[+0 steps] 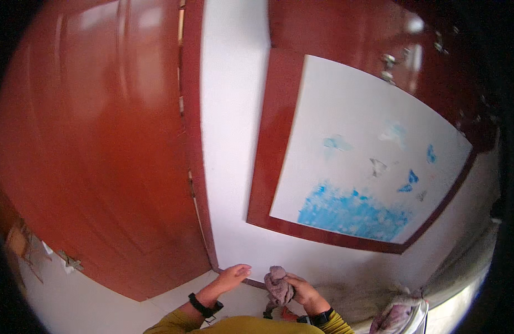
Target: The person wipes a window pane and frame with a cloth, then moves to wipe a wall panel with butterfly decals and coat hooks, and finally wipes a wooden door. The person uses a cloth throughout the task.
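Note:
My right hand (302, 289) grips a bunched, greyish-mauve cloth (279, 287) low in front of my body. Part of the cloth hangs below my fingers. To the left of it, my left hand (233, 277) is held up with nothing in it, its fingers slightly bent. A gap separates that hand from the cloth. Just beyond both hands rises a white wall (236, 246). On it is a dark red frame (277, 137) around a white panel (344, 100) decorated with blue flowers and butterflies.
A reddish-brown door (115, 167) with a metal handle (71, 262) stands on the left above a pale floor (98, 307). At lower right hangs grey-green fabric (457, 259), with a mauve cloth (392, 315) near it. Red panelling with metal fittings (388, 67) lies at upper right.

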### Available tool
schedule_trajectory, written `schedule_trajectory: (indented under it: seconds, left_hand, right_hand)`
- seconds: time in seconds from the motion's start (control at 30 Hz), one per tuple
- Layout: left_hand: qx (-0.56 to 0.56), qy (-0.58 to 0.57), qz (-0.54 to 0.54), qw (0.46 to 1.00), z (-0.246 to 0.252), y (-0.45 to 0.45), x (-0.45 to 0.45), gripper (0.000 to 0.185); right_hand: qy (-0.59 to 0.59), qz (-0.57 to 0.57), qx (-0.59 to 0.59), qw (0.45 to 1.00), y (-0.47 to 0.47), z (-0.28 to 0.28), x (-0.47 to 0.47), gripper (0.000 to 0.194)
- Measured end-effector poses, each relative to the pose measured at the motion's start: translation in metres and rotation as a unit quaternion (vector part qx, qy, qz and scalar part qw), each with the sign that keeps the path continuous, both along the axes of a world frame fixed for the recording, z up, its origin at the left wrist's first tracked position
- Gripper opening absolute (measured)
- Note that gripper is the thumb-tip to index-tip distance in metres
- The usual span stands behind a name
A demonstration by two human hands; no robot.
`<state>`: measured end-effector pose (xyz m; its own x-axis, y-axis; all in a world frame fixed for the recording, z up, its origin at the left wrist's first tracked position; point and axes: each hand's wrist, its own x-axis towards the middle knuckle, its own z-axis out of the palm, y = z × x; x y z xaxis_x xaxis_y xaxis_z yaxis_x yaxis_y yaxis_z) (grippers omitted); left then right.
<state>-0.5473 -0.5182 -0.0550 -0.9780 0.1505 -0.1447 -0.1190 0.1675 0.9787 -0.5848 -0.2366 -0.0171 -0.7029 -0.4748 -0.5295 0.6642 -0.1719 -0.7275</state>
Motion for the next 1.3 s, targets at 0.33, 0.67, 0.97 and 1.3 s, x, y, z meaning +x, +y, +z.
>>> schedule_trajectory:
  seconds: [0.33,0.67,0.97,1.3]
  left_hand:
    - [-0.053,-0.042,0.058,0.996,-0.009,-0.09,0.055,0.047]
    - [-0.096,-0.09,0.241,0.962,0.012,-0.121,0.11,0.046]
    - [-0.158,-0.093,0.092,0.979,0.036,-0.138,0.047,0.046]
    - [-0.124,-0.101,-0.039,0.986,0.028,-0.204,-0.044,0.048]
  right_hand:
    - [0.669,-0.301,0.048,0.678,-0.084,0.194,-0.1,0.059]
    - [0.832,-0.242,0.388,0.314,-0.144,0.134,-0.184,0.031]
    - [0.853,-0.17,0.329,0.367,-0.139,0.164,-0.175,0.028]
    - [0.886,-0.311,0.325,0.113,-0.178,0.387,-0.172,0.03]
